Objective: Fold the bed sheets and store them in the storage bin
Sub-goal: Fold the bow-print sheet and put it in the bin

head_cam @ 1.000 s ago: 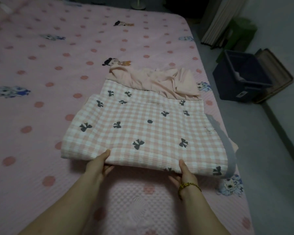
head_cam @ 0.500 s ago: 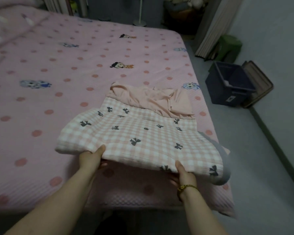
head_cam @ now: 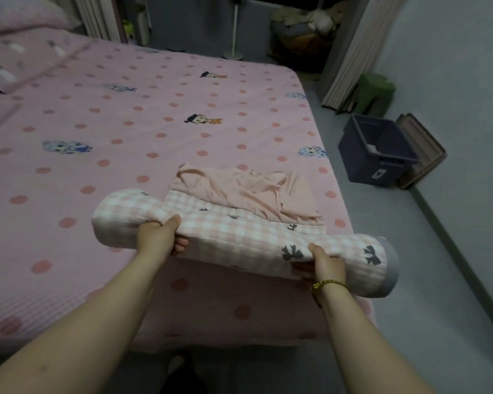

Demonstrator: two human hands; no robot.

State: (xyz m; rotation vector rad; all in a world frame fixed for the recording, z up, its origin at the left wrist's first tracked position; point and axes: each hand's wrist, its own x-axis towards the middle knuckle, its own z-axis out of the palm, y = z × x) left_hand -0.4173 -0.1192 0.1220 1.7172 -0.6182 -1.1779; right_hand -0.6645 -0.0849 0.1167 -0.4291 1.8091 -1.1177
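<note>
Your left hand (head_cam: 158,237) and right hand (head_cam: 323,263) each grip the near edge of the folded checked sheet (head_cam: 239,237), thumbs on top and set apart, likely so it lifts level without unfolding. Just beyond your hands, the plain pink sheet (head_cam: 248,191) rides on it over the bed (head_cam: 125,137). The storage bin (head_cam: 379,155) stands open, well right of your right hand. Since half a second ago, the near edge has risen and curled.

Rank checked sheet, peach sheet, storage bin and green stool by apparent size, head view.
Largest: checked sheet.
Alike, unranked since the bin sits farther off: peach sheet, storage bin.
Smallest: green stool.
</note>
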